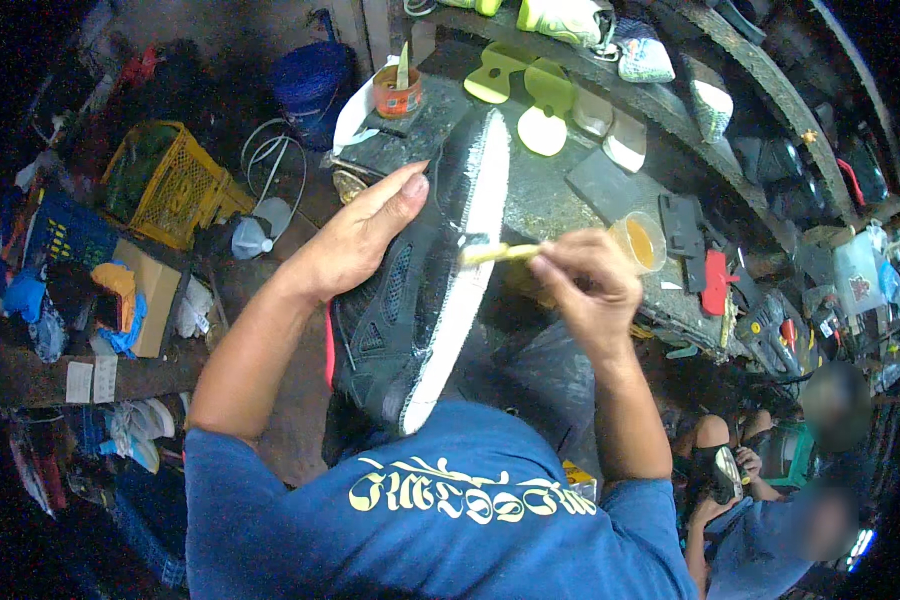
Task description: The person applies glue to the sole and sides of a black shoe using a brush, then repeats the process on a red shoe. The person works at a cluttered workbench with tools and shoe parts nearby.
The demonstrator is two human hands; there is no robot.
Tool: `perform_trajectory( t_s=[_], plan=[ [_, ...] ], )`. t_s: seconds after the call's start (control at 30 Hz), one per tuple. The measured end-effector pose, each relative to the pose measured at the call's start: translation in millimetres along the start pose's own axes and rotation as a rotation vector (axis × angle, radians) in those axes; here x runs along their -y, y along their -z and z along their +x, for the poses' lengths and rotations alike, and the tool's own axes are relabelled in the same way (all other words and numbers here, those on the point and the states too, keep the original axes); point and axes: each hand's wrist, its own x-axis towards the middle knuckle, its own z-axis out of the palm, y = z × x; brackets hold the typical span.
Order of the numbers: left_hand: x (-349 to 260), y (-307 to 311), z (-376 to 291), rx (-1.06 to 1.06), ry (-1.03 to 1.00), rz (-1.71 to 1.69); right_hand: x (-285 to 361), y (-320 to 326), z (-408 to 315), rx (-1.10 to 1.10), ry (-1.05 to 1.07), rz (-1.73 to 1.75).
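A black shoe with mesh panels lies tilted before me, its white sole edge turned up towards me. My left hand grips the shoe by its upper, thumb along the near side; the fingers are partly hidden. In my right hand is a small brush with a yellow handle, pinched between thumb and fingers. The brush head is blurred and lies over the middle of the white sole edge. Just behind the right hand stands a clear plastic cup of amber liquid.
On the dark worktable are an orange tin, yellow-green insoles and a red tool-like piece. A shelf with shoes runs along the far right. A yellow crate stands left. Another person holds a shoe at lower right.
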Motion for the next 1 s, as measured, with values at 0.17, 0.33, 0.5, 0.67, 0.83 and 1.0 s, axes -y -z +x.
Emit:
perform_trajectory(
  t_s=[0.17, 0.33, 0.5, 0.67, 0.83, 1.0],
  plan=[
    [13.4, 20.3, 7.8, -0.089, 0.188, -0.161, 0.3, 18.0, -8.9, 0.288, 0.082, 0.182],
    [39.1, 51.2, -23.4, 0.293, 0.038, -0.95, -7.6, 107.4, -14.3, -0.237, -0.304, -0.16],
    [81.8, 41.7, -77.1, 0.011, 0.18, -0.625, -6.7, 159.4, -11.0, -0.017, -0.233, -1.085],
    [61.6, 66.4, -83.0, 0.06, -0.018, -0.851, -41.6, 137.8, 15.4, 0.373, -0.356, -1.398],
    [55.5, 12.2, -97.9, -0.214, -0.058, -0.478, -48.4, 156.5, -7.1, 0.256, -0.453, -1.272],
    [27.9, 4.9, -71.5, -0.377, -0.119, -0.175, -49.2, 164.4, -41.0, -0.016, -0.452, -0.987]
  ],
)
